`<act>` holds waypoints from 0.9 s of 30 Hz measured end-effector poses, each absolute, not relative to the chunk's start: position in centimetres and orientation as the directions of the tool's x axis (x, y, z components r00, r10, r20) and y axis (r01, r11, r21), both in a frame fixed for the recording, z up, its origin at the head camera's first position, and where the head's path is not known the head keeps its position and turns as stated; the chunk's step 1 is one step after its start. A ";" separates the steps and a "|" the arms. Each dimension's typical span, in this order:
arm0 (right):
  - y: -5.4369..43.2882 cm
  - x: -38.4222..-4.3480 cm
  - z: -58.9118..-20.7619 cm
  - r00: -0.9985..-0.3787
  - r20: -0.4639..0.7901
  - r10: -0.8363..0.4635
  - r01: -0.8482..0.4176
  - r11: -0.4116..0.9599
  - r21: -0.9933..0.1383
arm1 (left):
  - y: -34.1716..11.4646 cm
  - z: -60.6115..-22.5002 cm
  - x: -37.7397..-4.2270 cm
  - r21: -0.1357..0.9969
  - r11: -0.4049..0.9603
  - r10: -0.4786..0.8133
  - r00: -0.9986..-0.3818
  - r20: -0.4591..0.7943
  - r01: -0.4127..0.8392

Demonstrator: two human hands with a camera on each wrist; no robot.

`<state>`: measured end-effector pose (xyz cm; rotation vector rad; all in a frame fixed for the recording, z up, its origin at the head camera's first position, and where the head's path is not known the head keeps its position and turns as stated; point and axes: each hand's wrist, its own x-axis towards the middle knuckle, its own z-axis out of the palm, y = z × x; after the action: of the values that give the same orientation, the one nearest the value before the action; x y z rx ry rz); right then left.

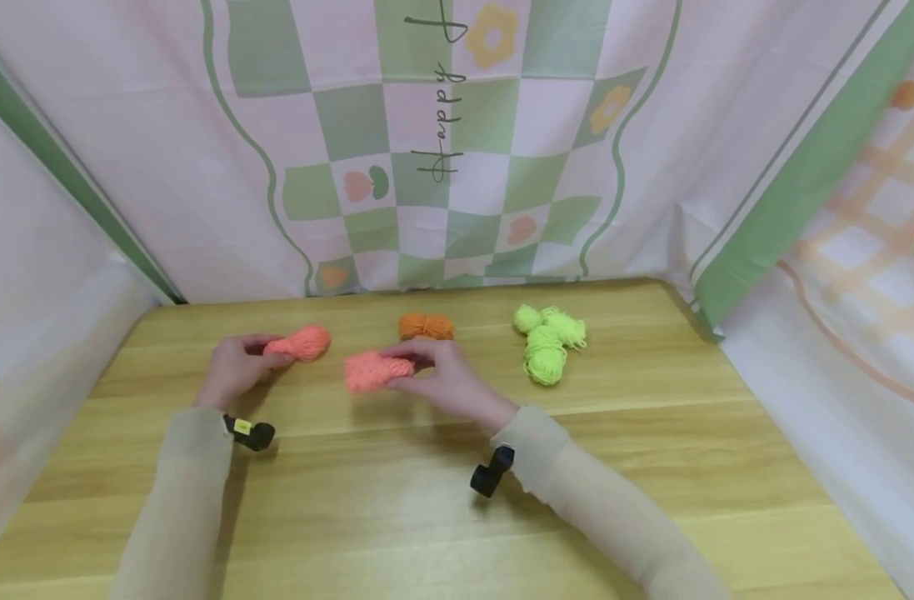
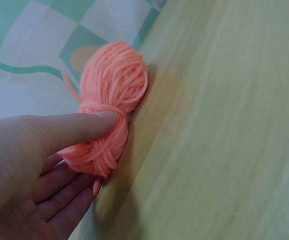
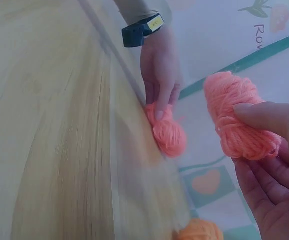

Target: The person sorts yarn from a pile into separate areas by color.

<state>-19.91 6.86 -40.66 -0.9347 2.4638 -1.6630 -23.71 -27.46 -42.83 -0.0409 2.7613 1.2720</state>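
Observation:
At the left of the table, my left hand (image 1: 235, 367) holds a coral yarn skein (image 1: 307, 342), thumb across its tied waist in the left wrist view (image 2: 113, 75). That skein lies on the wood. My right hand (image 1: 452, 379) pinches a second, pinker coral skein (image 1: 367, 372) between thumb and fingers, raised above the table; the right wrist view shows this skein (image 3: 234, 112) whole, with the thumb on its middle. Just behind the right hand lies an orange skein (image 1: 425, 326), its front edge partly hidden.
Several lime-green yarn bundles (image 1: 546, 342) sit together at the right back of the wooden table (image 1: 337, 517). A checked, printed curtain (image 1: 427, 183) hangs along the back edge, with more white cloth at both sides. Each wrist carries a small black camera (image 1: 492, 472).

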 end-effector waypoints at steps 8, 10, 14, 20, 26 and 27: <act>9.5 -19.3 -40.8 -0.830 0.251 -0.499 -0.436 0.296 -0.850 | -27.4 -42.9 -23.6 0.772 0.634 0.020 -0.997 -0.077 -0.047; 10.2 -19.0 -40.9 -0.830 0.234 -0.506 -0.429 0.311 -0.848 | -27.4 -42.9 -23.6 0.763 0.645 0.020 -0.998 -0.066 -0.038; 11.6 -18.3 -41.2 -0.825 0.206 -0.526 -0.429 0.345 -0.835 | -27.4 -43.0 -23.6 0.756 0.653 0.017 -0.998 -0.055 -0.031; 13.6 -17.1 -41.7 -0.841 0.133 -0.524 -0.383 0.405 -0.830 | -27.4 -43.2 -23.6 0.757 0.653 0.018 -0.998 -0.060 -0.034; 15.1 -16.3 -42.3 -0.842 0.126 -0.524 -0.389 0.430 -0.814 | -27.3 -43.1 -23.4 0.767 0.640 0.002 -0.998 -0.063 -0.047; 15.3 -16.2 -42.4 -0.840 0.130 -0.527 -0.395 0.430 -0.812 | -27.3 -43.0 -23.4 0.770 0.636 0.000 -0.998 -0.065 -0.050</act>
<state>-16.22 15.29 -42.40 -0.8219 2.5317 -1.3788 -23.44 -27.29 -43.04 -0.0429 2.7884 1.3152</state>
